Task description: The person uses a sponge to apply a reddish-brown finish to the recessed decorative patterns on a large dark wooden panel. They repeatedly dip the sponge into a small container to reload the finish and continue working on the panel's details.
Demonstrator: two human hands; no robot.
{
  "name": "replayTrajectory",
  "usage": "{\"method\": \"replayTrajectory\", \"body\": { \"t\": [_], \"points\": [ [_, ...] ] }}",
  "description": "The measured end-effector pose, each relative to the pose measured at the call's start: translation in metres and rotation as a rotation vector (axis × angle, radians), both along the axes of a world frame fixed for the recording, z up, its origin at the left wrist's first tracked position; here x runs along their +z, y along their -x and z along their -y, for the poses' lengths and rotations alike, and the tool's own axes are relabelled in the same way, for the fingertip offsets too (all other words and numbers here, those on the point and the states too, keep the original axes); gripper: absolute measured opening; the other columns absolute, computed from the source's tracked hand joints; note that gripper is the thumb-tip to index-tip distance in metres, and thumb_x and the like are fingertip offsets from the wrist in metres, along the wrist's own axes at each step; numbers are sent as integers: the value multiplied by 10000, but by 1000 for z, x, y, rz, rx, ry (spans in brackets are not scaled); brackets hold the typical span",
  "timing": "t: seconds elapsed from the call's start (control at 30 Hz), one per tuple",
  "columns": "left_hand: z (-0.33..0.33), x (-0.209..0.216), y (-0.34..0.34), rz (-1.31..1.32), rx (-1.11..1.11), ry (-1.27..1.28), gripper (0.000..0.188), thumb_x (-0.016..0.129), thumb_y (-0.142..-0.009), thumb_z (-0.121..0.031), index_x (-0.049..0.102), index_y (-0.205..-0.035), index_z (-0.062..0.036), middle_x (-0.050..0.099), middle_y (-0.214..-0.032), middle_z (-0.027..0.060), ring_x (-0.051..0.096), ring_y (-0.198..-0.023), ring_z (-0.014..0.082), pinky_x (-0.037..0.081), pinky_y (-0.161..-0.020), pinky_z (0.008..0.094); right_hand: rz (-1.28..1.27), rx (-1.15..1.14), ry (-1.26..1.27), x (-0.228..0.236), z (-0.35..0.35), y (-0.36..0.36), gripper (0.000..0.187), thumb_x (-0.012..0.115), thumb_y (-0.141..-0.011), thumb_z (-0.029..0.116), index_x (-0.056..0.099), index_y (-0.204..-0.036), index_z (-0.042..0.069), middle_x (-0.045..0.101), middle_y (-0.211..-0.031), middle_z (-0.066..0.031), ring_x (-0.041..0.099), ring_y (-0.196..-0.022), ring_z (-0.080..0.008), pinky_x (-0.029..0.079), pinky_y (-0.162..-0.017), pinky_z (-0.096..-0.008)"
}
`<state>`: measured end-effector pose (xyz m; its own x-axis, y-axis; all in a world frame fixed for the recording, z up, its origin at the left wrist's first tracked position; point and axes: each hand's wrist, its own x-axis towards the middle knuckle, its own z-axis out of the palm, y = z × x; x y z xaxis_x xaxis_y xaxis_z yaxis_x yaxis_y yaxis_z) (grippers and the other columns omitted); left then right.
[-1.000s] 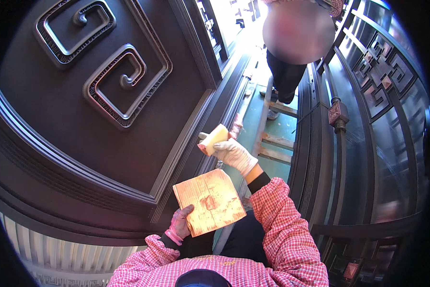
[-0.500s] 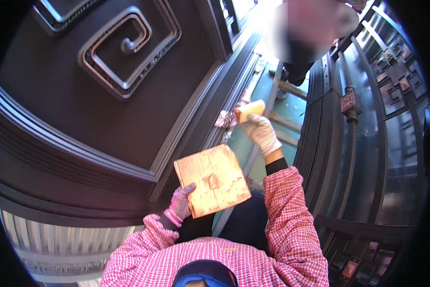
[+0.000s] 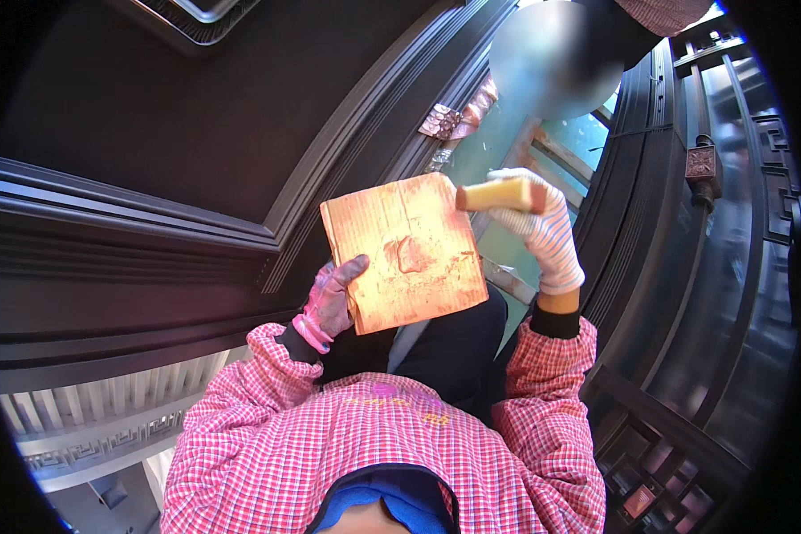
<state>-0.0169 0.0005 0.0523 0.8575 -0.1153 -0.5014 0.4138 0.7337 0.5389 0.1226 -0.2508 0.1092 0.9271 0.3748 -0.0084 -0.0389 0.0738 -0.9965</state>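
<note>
While the left hand (image 3: 331, 298) holds cardboard (image 3: 418, 265), garment markings (image 3: 435, 418) look illegible.

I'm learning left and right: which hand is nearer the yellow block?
Right. The right hand holds the yellow block; the left hand is left of it, lower in view, holding cardboard.

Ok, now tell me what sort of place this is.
Probably a workshop or building site, though I can't be sure: a big dark panel with moulded edging on the left, a glossy barred panel on the right, and stained cardboard being held.
</note>
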Motion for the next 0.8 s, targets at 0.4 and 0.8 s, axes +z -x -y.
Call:
{"method": "replayTrajectory", "body": {
  "t": [0.4, 0.8],
  "points": [
    [2, 8, -3, -42, -19, 59, 493, 615, -858, -183, 424, -1262, 24, 559, -1185, 182, 588, -1051, 306, 479, -911, 461, 834, 276, 756, 11, -39, 27, 248, 729, -573, 141, 670, -813, 127, 624, -747, -74, 598, -808, -275, 387, -966, -441],
    [0, 13, 1, -39, -16, -3, 486, 637, -851, -162, 442, -1256, 23, 567, -1192, 158, 586, -1065, 280, 471, -925, 443, 853, 93, 571, 26, -36, -10, 274, 732, -560, 151, 667, -823, 114, 630, -791, -66, 591, -827, -254, 419, -879, -400]
  ]
}}
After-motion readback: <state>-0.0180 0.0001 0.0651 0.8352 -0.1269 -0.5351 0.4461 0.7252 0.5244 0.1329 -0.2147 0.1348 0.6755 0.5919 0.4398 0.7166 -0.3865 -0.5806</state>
